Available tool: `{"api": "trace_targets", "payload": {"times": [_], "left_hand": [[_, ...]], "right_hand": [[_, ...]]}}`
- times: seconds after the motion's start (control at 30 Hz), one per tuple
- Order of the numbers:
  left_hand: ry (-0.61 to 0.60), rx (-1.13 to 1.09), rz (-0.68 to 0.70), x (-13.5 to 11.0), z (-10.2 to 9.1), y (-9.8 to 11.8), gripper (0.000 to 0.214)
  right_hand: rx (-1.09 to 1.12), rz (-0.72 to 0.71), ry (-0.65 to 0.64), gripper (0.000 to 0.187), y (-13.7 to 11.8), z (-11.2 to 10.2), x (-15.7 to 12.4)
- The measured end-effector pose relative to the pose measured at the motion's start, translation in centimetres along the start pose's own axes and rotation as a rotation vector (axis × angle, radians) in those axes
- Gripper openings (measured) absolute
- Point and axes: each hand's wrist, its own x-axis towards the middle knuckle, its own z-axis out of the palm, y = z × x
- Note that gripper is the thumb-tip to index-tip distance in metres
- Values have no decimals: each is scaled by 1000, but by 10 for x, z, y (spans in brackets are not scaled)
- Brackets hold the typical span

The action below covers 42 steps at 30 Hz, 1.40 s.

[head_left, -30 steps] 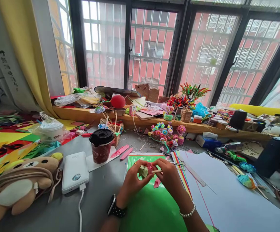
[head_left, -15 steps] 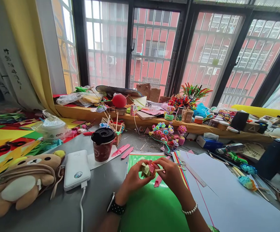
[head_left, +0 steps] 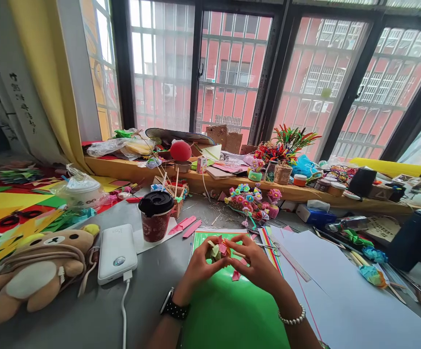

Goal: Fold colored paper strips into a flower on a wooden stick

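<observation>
Holding a small folded paper piece (head_left: 219,250) over the green sheet (head_left: 228,310) on the bench, the left hand (head_left: 199,266) and right hand (head_left: 256,264) pinch it closer together than before. Writing on the red cup (head_left: 154,224) is unreadable.

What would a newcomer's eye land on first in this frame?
Most likely the two hands at bottom centre, the left hand and right hand closed together on a small folded paper piece above a bright green sheet. Next, the brown plush bear lying at the left edge beside a white power bank, and the dark-lidded red cup just behind it.
</observation>
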Motion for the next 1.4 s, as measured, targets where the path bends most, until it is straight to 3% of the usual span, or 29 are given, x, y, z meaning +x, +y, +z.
{"api": "trace_targets", "payload": {"times": [0.2,0.4,0.6,0.87,1.03,1.2,1.4], "left_hand": [[47,-168,-112,3,0,-2,47],[90,-294,-173,0,0,11,51],[-59,-584,-218,1,-6,11,53],[-204,-653,-366,1,-8,-3,40],[-249,-629,-469,1,-7,-2,51],[-159,-743,-446,0,-11,4,50],[-136,-941,-368,3,-15,9,46]], "right_hand": [[12,4,0,47,-9,4,1],[194,-14,65,41,-5,1,4],[327,-5,67,33,0,-7,3],[366,3,116,35,4,-2,4],[364,5,120,31,2,1,5],[291,-6,236,27,1,3,5],[162,-108,325,21,-1,5,5]]}}
